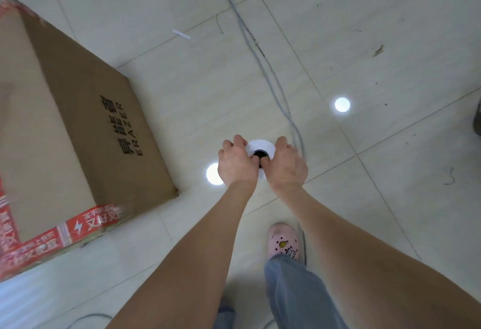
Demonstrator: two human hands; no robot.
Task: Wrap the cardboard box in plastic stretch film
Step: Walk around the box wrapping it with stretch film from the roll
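Note:
A large brown cardboard box (78,125) with black print and red tape along its edges stands on the tiled floor at the left. A white roll of stretch film (261,147) with a dark core stands upright on the floor to the right of the box. My left hand (235,163) grips the roll's left side and my right hand (285,165) grips its right side, fingers curled over the far rim and thumbs at the core. A strip of clear film (23,300) shows at the bottom left below the box.
Grey cables (260,63) run across the tiles from the top centre down to the roll. A small white scrap (181,34) lies on the floor behind the box. My foot in a pink clog (283,241) stands near the bottom centre. A dark object (477,120) sits at the right edge.

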